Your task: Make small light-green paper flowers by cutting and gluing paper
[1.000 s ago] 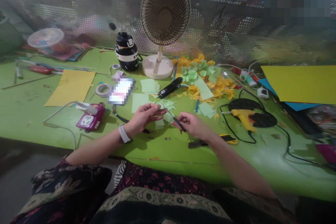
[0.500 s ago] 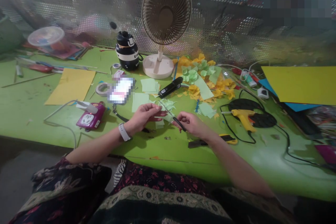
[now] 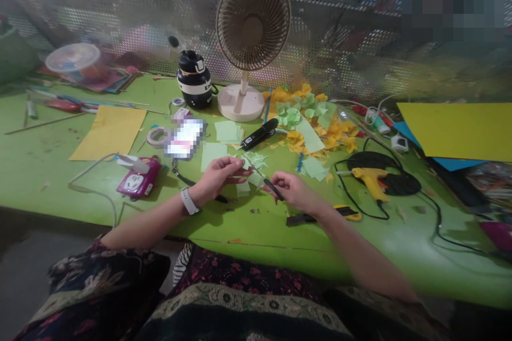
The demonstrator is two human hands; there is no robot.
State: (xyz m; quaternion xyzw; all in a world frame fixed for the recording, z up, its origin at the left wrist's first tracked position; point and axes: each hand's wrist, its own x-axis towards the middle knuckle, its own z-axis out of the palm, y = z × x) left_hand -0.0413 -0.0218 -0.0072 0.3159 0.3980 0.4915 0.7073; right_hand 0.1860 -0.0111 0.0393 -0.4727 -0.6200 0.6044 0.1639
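My left hand point(image 3: 218, 176), with a white watch on the wrist, pinches a small pale green paper piece point(image 3: 242, 187) just above the green table point(image 3: 256, 224). My right hand point(image 3: 294, 190) is closed around the dark handle of a thin tool point(image 3: 264, 177) whose metal tip points up-left to the paper at my left fingertips. Pale green paper scraps point(image 3: 256, 159) lie right behind the hands.
Behind stand a desk fan point(image 3: 250, 37), a black jar point(image 3: 194, 80), a black stapler point(image 3: 259, 134) and a pile of yellow and green paper flowers point(image 3: 312, 117). A yellow glue gun point(image 3: 370, 178) with black cord lies right, a pink power strip point(image 3: 138, 181) left. Yellow sheets point(image 3: 108, 130) lie at both sides.
Almost nothing differs. My hands stay together on the paper and tool; the view shifted slightly.
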